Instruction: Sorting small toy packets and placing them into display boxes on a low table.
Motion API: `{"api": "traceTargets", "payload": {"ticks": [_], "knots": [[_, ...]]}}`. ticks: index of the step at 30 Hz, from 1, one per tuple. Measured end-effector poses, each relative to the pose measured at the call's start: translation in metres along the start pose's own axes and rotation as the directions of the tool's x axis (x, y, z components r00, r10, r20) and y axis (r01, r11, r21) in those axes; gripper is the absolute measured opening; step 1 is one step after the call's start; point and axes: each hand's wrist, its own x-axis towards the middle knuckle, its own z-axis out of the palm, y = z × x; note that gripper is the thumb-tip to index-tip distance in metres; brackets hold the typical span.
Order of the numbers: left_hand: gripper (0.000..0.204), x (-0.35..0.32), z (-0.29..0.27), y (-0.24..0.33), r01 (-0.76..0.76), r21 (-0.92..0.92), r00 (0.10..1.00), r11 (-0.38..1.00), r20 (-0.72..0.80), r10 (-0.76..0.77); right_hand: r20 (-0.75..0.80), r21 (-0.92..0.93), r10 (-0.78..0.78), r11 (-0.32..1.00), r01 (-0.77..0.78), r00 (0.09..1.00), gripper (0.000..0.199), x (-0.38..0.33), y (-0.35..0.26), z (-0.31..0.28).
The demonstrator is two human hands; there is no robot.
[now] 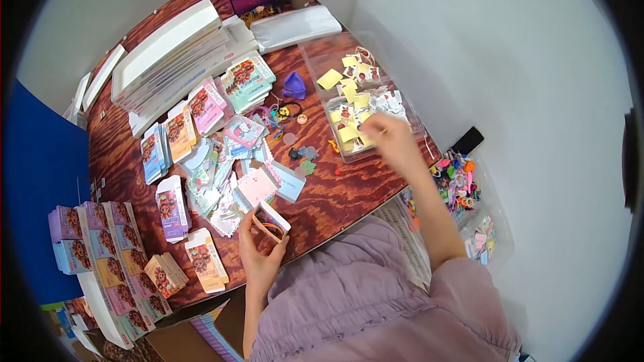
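My left hand (260,256) is closed round a small open carton (270,220) near the table's front edge. Through the carton's open top, orange and dark bands show inside. My right hand (391,135) hovers at the near right side of a clear plastic tray (355,156), fingers drawn together and slightly blurred; whatever they pinch, if anything, is hidden. Yellow paper slips (329,80), small picture stickers and white pieces lie in that tray. Left of my left hand lies a flattened orange carton (206,260).
Pastel cards (245,133) are heaped mid-table, with flat carton stacks (248,82) behind. Hair ties and a purple pouch (294,86) lie beside them. Filled display trays (124,255) stand at left, white trays (174,50) behind. Right of the table, a bin holds colourful trinkets (459,181).
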Motion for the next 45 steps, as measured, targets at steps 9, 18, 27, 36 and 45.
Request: {"api": "traceTargets", "payload": {"ticks": [9,18,27,36,45], "knots": [[0.076,-0.004,0.01,0.003,0.018,-0.001,0.998,1.0,0.06,-0.018,-0.212,-0.372,-0.118,0.928,0.031,0.97,0.017,0.067,0.077,0.008],[0.078,-0.006,0.002,0.01,0.022,0.023,0.998,0.999,0.058,-0.023,-0.02,-0.046,0.01,0.999,-0.011,1.0,0.02,0.08,0.088,0.0],[0.081,-0.003,0.006,0.011,0.027,0.011,0.994,1.0,0.11,-0.028,0.246,0.406,0.287,0.837,-0.367,0.926,0.012,0.073,0.083,-0.024],[0.083,0.024,0.029,0.032,-0.122,0.097,0.929,0.988,0.362,0.079,0.173,0.255,0.156,0.947,-0.197,0.972,0.028,0.052,0.067,-0.024],[0.082,0.014,0.032,0.029,-0.099,0.066,0.927,0.993,0.368,0.068,0.192,0.473,0.287,0.811,-0.345,0.938,0.028,0.056,0.08,-0.047]]}}
